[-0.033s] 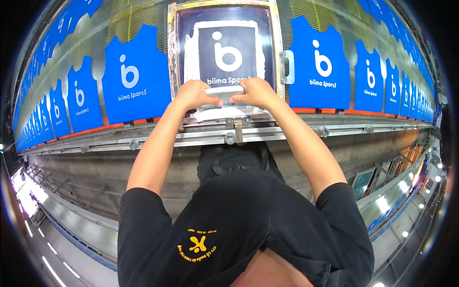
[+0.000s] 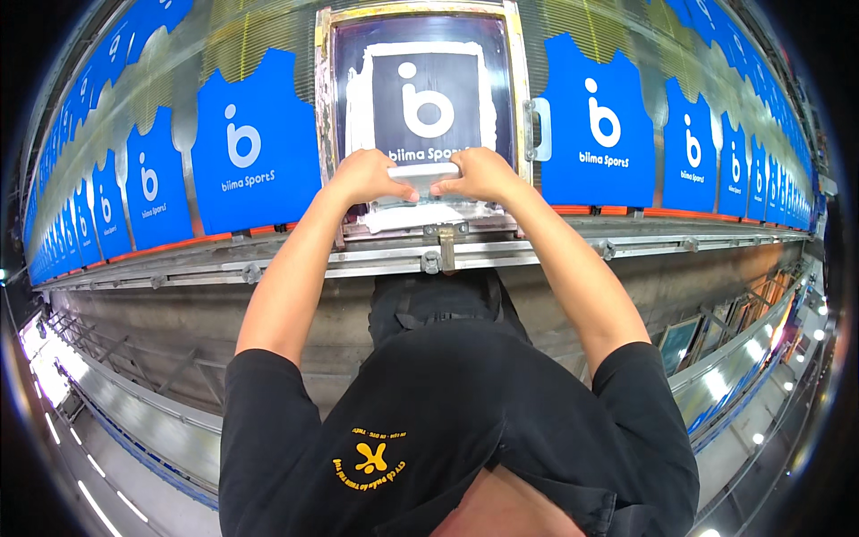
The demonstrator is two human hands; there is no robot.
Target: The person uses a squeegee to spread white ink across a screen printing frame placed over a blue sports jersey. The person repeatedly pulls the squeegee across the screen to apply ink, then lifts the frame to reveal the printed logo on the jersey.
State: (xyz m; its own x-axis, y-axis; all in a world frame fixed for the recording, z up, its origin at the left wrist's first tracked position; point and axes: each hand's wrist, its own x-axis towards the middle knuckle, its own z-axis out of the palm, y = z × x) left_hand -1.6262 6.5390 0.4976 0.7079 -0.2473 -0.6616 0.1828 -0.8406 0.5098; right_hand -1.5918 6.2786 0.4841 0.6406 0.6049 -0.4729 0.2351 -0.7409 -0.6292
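Note:
With both hands I grip a pale squeegee [image 2: 426, 170] near the close end of a screen-printing frame [image 2: 520, 98]. My left hand [image 2: 365, 177] is wrapped round the squeegee's left end, and my right hand [image 2: 486, 176] round its right end, the thumbs facing each other. White ink [image 2: 488, 94] borders the dark stencil area, where a pale design shows. More of it lies around the squeegee at the near edge. My fingers hide the ends of the squeegee.
Blue garment panels with white prints lie on both sides, the nearest being a left panel [image 2: 257, 183] and a right panel [image 2: 601, 170]. A metal rail [image 2: 358, 259] runs along the table's near edge. A clear handle-like piece [image 2: 541, 130] sits at the frame's right side.

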